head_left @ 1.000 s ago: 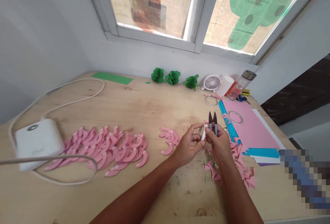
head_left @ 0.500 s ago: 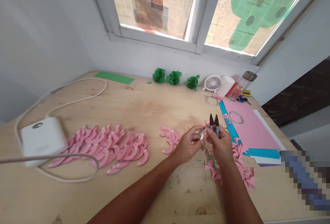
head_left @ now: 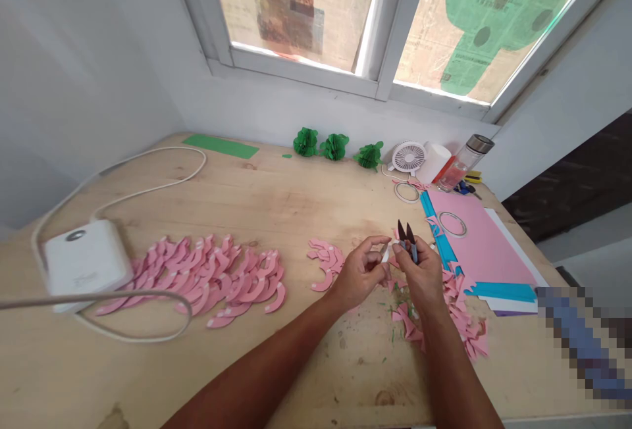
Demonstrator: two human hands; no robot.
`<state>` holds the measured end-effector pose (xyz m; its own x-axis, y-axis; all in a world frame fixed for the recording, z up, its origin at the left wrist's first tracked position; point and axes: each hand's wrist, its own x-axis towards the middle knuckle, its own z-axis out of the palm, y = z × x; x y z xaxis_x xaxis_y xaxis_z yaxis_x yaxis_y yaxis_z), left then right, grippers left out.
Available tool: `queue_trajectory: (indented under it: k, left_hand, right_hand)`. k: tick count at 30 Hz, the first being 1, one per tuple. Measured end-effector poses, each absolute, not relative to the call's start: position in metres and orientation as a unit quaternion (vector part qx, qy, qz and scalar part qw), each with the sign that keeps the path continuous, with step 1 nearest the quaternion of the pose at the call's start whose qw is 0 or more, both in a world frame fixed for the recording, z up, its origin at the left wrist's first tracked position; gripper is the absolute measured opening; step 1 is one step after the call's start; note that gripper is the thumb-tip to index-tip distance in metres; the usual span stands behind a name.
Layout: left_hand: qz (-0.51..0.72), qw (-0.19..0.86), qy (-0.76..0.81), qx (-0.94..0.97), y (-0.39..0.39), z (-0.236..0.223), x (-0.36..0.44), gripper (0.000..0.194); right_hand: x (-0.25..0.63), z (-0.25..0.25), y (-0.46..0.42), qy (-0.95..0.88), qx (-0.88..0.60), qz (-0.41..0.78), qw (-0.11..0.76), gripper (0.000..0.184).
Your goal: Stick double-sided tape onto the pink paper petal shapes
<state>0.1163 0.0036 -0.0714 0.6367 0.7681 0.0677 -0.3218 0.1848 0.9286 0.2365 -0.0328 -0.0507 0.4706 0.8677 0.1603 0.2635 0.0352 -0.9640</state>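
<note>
My left hand [head_left: 359,272], thumb and fingers curled in a pinch, holds a narrow white piece of tape [head_left: 385,254]; its full shape is hidden by the fingers. Close on its right, my right hand [head_left: 419,271] grips a pair of thread snips [head_left: 407,235] with dark blades apart and pointing away from me. The right fingertips almost meet the tape; whether they touch it I cannot tell. A small group of curved pink paper pieces [head_left: 326,258] lies left of my left hand. Pink paper scraps [head_left: 461,317] lie beside and under my right forearm.
Overlapping pink arcs with white patches [head_left: 232,277] spread at left, beside a white box [head_left: 86,258] with a looping cable [head_left: 143,337]. Green paper balls [head_left: 334,147], a fan [head_left: 409,156] and a bottle [head_left: 464,164] line the back. A ring [head_left: 451,224] lies on pink sheets [head_left: 474,251].
The white tape in my left hand has shifted slightly left and shows less of its length than a second ago. The snips have tilted a little left. The view has moved slightly.
</note>
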Motion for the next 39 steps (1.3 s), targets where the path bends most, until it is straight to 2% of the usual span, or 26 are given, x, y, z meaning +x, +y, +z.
queue_trajectory:
  k: [3,9,18,22,26,33,39]
  left_hand:
    - [0.369,0.744,0.222,0.511,0.005,-0.071,0.116,0.046]
    - [0.362,0.74,0.242,0.512,0.009,-0.071,0.115,0.029]
    - [0.414,0.723,0.28,0.477,0.01,-0.061,0.116,0.023]
    - [0.429,0.7,0.31,0.479,0.01,-0.06,0.116,0.022]
    - [0.442,0.676,0.328,0.491,0.011,-0.063,0.116,0.024]
    - [0.446,0.635,0.333,0.536,0.011,-0.068,0.114,0.022]
    - [0.441,0.627,0.343,0.543,0.01,-0.066,0.114,0.02]
  right_hand:
    - [0.236,-0.05,-0.035,-0.445,-0.627,0.278,0.576,0.019]
    - [0.234,-0.048,-0.036,-0.42,-0.626,0.259,0.603,0.022]
    - [0.23,-0.041,-0.036,-0.463,-0.683,0.111,0.555,0.024]
    - [0.229,-0.041,-0.036,-0.477,-0.689,0.083,0.539,0.025]
    - [0.227,-0.04,-0.037,-0.475,-0.684,0.113,0.542,0.027]
    - [0.227,-0.049,-0.035,-0.392,-0.62,0.235,0.637,0.039]
    - [0.231,-0.05,-0.033,-0.337,-0.616,0.281,0.655,0.046]
